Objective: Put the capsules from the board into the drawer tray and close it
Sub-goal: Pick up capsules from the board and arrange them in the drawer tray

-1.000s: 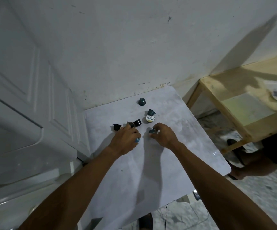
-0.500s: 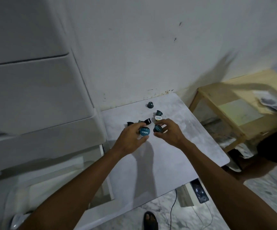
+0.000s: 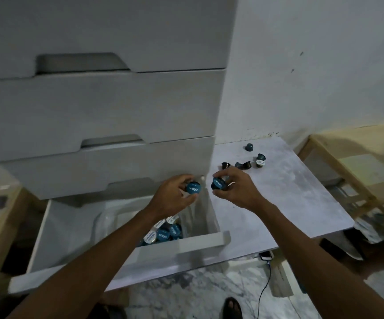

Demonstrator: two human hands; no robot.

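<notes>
Pulled out at 7 o'clock beneath three shut fronts [image 3: 99, 107], the bottom drawer [image 3: 126, 270], bare room in its left half and a clear tray [image 3: 99, 218] with stored capsules [image 3: 163, 234] in its right half; just beside the drawer's right wall, toward 4 o'clock, the board [image 3: 301, 203], five loose capsules [image 3: 246, 165] clustered near its far-left corner, open surface nearer. At centre, over the seam between drawer and board, left hand [image 3: 172, 199] with fingers curled round a blue-lidded capsule [image 3: 193, 188] and right hand [image 3: 237, 192] pinching a second capsule [image 3: 218, 184], both lids facing the camera, the two capsules close together but apart
</notes>
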